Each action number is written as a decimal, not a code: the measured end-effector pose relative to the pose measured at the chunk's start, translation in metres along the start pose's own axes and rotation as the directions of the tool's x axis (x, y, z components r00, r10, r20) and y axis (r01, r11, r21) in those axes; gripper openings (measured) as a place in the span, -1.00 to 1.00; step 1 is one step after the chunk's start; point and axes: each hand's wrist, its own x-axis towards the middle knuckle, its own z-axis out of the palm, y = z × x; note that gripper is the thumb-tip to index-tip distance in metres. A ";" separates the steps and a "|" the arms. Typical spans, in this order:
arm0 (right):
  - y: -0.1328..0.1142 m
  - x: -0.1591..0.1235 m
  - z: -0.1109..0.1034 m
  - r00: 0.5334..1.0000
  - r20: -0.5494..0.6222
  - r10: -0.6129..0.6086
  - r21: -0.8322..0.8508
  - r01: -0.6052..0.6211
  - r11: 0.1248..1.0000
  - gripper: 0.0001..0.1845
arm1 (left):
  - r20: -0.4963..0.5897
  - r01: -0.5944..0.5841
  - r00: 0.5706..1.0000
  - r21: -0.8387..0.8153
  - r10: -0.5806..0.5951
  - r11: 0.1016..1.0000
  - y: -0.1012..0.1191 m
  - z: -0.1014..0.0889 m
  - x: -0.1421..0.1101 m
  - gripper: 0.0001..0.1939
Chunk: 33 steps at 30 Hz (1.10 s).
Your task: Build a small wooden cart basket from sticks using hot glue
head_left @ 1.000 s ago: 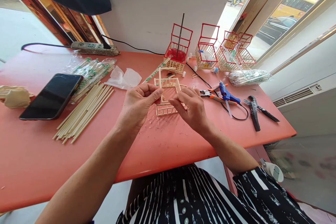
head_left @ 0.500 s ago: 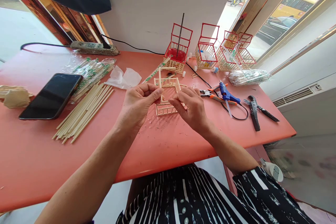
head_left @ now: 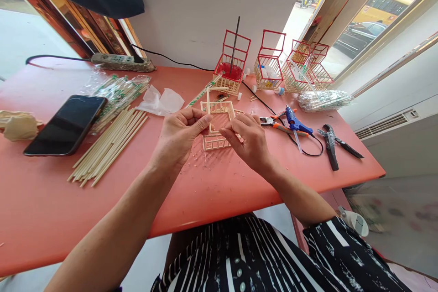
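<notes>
My left hand (head_left: 185, 134) pinches the upright stick of a three-sided frame of pale wooden sticks (head_left: 208, 100) between thumb and fingers. At the lower bar of the same frame, my right hand (head_left: 251, 139) is closed, its fingertips pressed together on that bar's right end. The frame is held over a small basket made of pale sticks (head_left: 222, 107), which stands on the red table (head_left: 212, 196). Both hands partly cover the basket, so I cannot tell whether the frame touches it.
Loose wooden sticks (head_left: 109, 150) and a phone (head_left: 66, 125) lie at left. Red-framed stick baskets (head_left: 236, 43) line the wall. To the right are orange-handled pliers (head_left: 290, 131), a blue glue gun (head_left: 297, 123) with its cable, and black-handled cutters (head_left: 331, 146).
</notes>
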 end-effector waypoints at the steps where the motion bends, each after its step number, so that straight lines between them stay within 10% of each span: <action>1: 0.000 0.000 0.000 1.000 -0.002 -0.003 0.003 0.003 1.000 -0.54 | 0.000 -0.001 1.000 0.000 0.001 1.000 0.000 0.000 0.000 -0.73; 33: 0.001 0.001 0.001 1.000 0.008 0.013 -0.007 -0.013 1.000 -0.54 | 0.002 0.001 1.000 -0.026 -0.001 1.000 -0.001 0.000 0.000 -0.70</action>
